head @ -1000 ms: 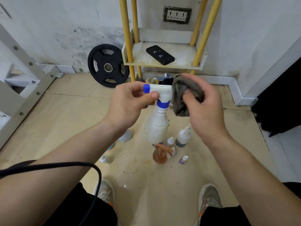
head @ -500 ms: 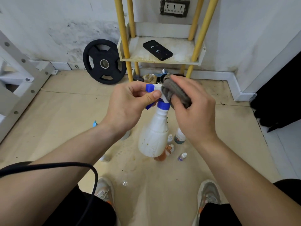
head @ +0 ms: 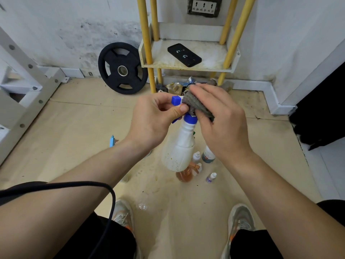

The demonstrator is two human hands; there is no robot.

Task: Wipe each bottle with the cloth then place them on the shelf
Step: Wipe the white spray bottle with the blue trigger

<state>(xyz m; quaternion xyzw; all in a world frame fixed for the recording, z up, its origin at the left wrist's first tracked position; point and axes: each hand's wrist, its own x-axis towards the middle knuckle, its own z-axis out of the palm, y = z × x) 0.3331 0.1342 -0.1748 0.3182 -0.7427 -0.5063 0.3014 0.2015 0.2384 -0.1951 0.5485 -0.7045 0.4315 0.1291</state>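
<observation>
The white spray bottle (head: 179, 146) hangs in the air in front of the person, above the floor (head: 74, 137), its base tilted a little to the left. The left hand (head: 155, 118) pinches its spray head between curled fingers and thumb, just behind the blue nozzle. The right hand (head: 222, 124) curls over a bunched grey cloth (head: 197, 105) and presses it against the back of the spray head, just above the blue collar. The bottle's plastic is opaque, so what is inside it cannot be told; its lower part is speckled with yellowish spots. On the floor below, partly behind the bottle's base, stands an orange bottle (head: 184, 175), see-through, with orange liquid in it. A white dropper bottle (head: 196, 156) and a labelled bottle (head: 208, 156) stand close beside it, and a tiny bottle (head: 211, 177) with a purple label stands a little to the right; their contents cannot be made out. Beyond the hands, against the wall, is the shelf (head: 214, 55) with yellow posts; its stained white board carries only a black phone (head: 184, 55), lying flat. A heap of small odds and ends lies on the floor under it. A black weight plate (head: 122, 71) leans against the wall to the left of the shelf.
</observation>
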